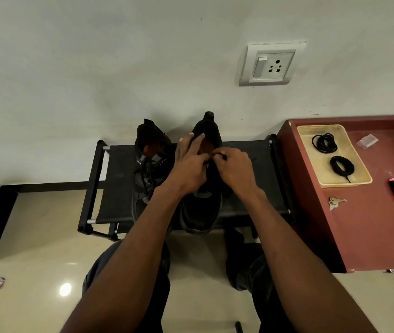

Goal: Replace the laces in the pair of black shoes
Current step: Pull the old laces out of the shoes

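Working at the collar of the right-hand shoe (202, 188), both hands meet over its tongue on the black rack (119, 188). The left hand (190, 164) has two fingers stretched onto the collar, the rest curled; the right hand (235, 168) pinches something dark at its fingertips — probably the lace end, though I cannot tell. Best to steady the tongue and draw the lace straight out of each eyelet — no yanking. The other shoe (149, 169), still laced, sits just left of the fingers; the spare laces (324, 143) lie in the tray (359, 181), well right.
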The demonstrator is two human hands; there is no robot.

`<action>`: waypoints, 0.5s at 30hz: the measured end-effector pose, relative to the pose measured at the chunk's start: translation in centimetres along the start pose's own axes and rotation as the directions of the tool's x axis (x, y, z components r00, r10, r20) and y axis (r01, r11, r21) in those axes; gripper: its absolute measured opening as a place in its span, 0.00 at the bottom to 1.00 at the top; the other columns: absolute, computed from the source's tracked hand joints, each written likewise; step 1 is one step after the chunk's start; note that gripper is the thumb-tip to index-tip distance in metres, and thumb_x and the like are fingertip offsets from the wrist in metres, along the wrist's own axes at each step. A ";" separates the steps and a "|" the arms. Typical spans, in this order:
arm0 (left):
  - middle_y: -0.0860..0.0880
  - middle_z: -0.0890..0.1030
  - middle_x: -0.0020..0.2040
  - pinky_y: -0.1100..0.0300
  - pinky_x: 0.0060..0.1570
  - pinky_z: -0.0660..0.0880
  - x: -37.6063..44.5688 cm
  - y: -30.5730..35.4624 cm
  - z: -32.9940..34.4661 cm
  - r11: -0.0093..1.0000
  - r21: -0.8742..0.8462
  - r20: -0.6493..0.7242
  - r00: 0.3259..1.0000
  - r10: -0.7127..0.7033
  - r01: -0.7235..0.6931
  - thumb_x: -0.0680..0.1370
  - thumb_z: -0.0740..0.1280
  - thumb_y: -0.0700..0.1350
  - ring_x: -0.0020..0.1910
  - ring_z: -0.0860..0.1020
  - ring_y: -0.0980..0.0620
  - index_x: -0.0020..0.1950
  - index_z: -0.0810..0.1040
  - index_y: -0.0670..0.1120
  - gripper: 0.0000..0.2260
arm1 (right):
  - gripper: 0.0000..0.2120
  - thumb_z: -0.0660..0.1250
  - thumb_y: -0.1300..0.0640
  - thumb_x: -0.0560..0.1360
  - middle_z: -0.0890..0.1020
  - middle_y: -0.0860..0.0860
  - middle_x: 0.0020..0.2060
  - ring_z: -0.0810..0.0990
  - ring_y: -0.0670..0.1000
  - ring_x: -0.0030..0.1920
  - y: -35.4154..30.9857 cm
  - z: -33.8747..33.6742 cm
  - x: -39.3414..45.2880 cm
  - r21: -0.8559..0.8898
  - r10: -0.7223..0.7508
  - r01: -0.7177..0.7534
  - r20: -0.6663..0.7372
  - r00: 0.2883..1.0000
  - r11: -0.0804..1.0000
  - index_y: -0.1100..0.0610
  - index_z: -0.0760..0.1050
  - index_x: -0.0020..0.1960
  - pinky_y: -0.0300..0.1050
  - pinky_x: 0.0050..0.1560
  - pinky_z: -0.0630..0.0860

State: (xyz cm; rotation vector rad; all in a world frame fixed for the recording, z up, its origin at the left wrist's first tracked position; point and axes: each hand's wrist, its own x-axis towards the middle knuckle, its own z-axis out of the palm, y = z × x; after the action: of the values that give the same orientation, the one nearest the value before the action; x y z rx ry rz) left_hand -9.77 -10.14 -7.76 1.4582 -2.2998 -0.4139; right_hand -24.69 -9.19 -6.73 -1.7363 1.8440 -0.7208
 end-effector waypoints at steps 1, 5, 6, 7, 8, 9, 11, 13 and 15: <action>0.41 0.63 0.77 0.41 0.76 0.51 0.0 -0.3 0.2 1.000 -0.005 0.011 1.000 0.011 -0.011 0.78 0.65 0.39 0.78 0.54 0.38 0.58 0.83 0.42 0.11 | 0.14 0.61 0.54 0.78 0.86 0.50 0.50 0.82 0.54 0.49 0.0 0.0 0.0 -0.001 0.001 -0.001 -0.001 1.000 1.000 0.51 0.83 0.58 0.48 0.49 0.78; 0.42 0.71 0.71 0.49 0.67 0.70 -0.2 0.2 -0.1 0.988 -0.154 -0.072 0.997 0.012 -0.023 0.79 0.64 0.35 0.70 0.69 0.45 0.51 0.82 0.37 0.07 | 0.14 0.61 0.54 0.78 0.86 0.51 0.46 0.82 0.55 0.45 0.2 0.1 0.0 0.001 0.017 -0.017 -0.003 1.000 1.000 0.51 0.83 0.56 0.47 0.44 0.76; 0.42 0.72 0.70 0.53 0.64 0.72 -0.3 0.7 -0.5 0.979 -0.204 -0.143 0.990 -0.013 -0.017 0.79 0.63 0.35 0.67 0.71 0.49 0.49 0.81 0.36 0.07 | 0.14 0.61 0.54 0.78 0.85 0.52 0.44 0.81 0.55 0.43 0.2 0.0 0.0 -0.003 0.020 -0.020 -0.006 1.000 1.000 0.52 0.83 0.56 0.47 0.43 0.75; 0.42 0.73 0.67 0.59 0.61 0.73 -0.3 1.2 -1.2 0.965 -0.263 -0.261 0.964 -0.059 -0.012 0.79 0.63 0.34 0.62 0.73 0.53 0.49 0.80 0.36 0.07 | 0.13 0.61 0.55 0.78 0.85 0.53 0.42 0.81 0.55 0.42 0.2 0.0 0.0 -0.007 0.026 -0.026 -0.008 1.000 1.000 0.53 0.83 0.54 0.47 0.41 0.75; 0.42 0.75 0.63 0.65 0.58 0.73 -0.3 1.6 -2.1 0.947 -0.320 -0.416 0.900 -0.132 -0.009 0.79 0.62 0.33 0.57 0.74 0.57 0.49 0.80 0.35 0.07 | 0.13 0.61 0.55 0.78 0.84 0.53 0.41 0.80 0.55 0.40 0.2 0.0 0.0 -0.004 0.029 -0.029 -0.011 1.000 1.000 0.53 0.84 0.53 0.47 0.40 0.75; 0.40 0.76 0.60 0.70 0.56 0.71 -0.3 1.6 -3.3 0.929 -0.369 -0.577 0.786 -0.223 -0.008 0.79 0.61 0.32 0.53 0.73 0.60 0.50 0.79 0.34 0.07 | 0.13 0.61 0.56 0.78 0.84 0.52 0.41 0.80 0.54 0.39 0.1 0.0 0.0 0.006 0.030 -0.030 -0.011 0.999 1.000 0.54 0.84 0.53 0.47 0.40 0.75; 0.37 0.76 0.59 0.71 0.59 0.70 -0.1 0.5 -5.3 0.896 -0.443 -0.765 0.510 -0.393 0.026 0.79 0.61 0.33 0.57 0.72 0.59 0.53 0.79 0.33 0.08 | 0.13 0.60 0.56 0.79 0.85 0.51 0.41 0.80 0.52 0.38 0.0 -0.1 -0.2 0.024 0.023 -0.023 -0.017 1.000 0.999 0.53 0.83 0.54 0.46 0.39 0.75; 0.37 0.68 0.71 0.68 0.71 0.62 -0.3 -0.7 -6.1 0.858 -0.484 -0.757 0.411 -0.508 0.170 0.78 0.63 0.34 0.71 0.65 0.53 0.66 0.74 0.36 0.16 | 0.13 0.61 0.54 0.79 0.85 0.50 0.42 0.80 0.51 0.38 0.1 -0.2 -0.3 0.030 0.017 -0.016 -0.022 1.000 0.999 0.52 0.83 0.55 0.45 0.39 0.74; 0.40 0.60 0.77 0.67 0.75 0.52 -0.5 -1.2 -5.6 0.832 -0.440 -0.668 0.496 -0.555 0.338 0.77 0.64 0.36 0.76 0.55 0.51 0.76 0.65 0.41 0.27 | 0.13 0.62 0.51 0.80 0.85 0.49 0.42 0.80 0.51 0.39 0.0 -0.2 -0.5 0.031 0.008 -0.008 -0.018 1.000 0.999 0.50 0.83 0.56 0.46 0.41 0.77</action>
State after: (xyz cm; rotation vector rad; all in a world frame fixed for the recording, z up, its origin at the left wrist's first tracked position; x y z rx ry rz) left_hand -6.01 -10.38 -3.47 1.6555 -1.1026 -0.1360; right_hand -24.80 -8.71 -6.53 -1.7069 1.8408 -0.7601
